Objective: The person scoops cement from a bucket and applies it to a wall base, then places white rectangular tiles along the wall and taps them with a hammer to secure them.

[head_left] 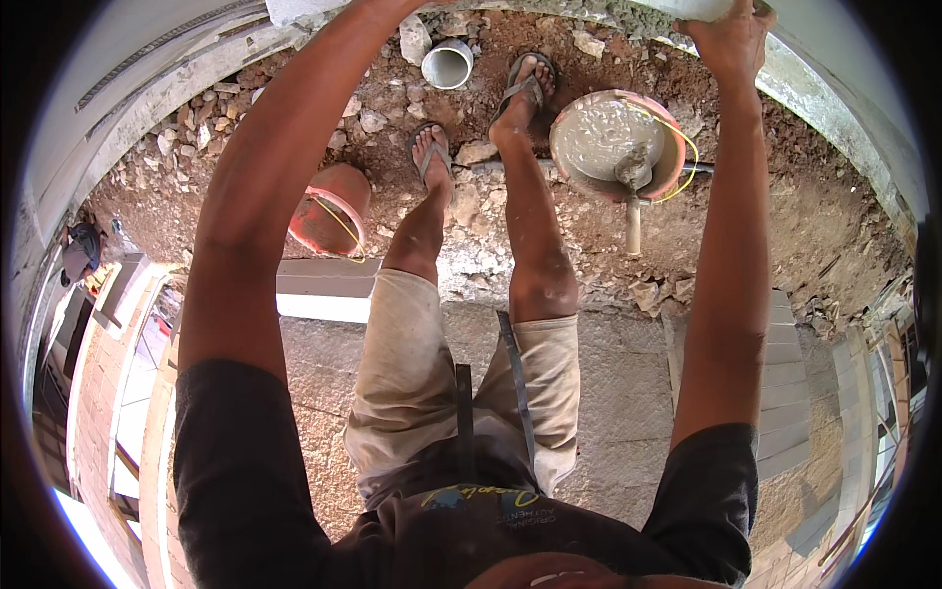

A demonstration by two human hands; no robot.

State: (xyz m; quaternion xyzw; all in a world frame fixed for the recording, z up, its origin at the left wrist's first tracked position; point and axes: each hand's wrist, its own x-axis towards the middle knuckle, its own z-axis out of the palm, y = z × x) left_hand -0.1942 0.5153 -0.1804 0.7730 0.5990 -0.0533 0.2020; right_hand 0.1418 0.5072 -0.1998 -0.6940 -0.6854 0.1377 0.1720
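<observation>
Both my arms reach up to the top of the picture. At the upper right, my right hand is closed against the end of a pale, smooth block, which the picture's edge cuts off. My left forearm runs out at the top edge, so my left hand is out of sight. Below my right hand stands an orange bucket with wet grey mortar in it and a yellow handle. A trowel rests with its mortar-covered blade in the bucket, its wooden handle sticking out over the near rim.
A second orange bucket lies tilted left of my feet. A small grey-white pot stands beyond them. Rubble and stones cover the soil around my sandals. Another white block shows at top left. A person is at far left.
</observation>
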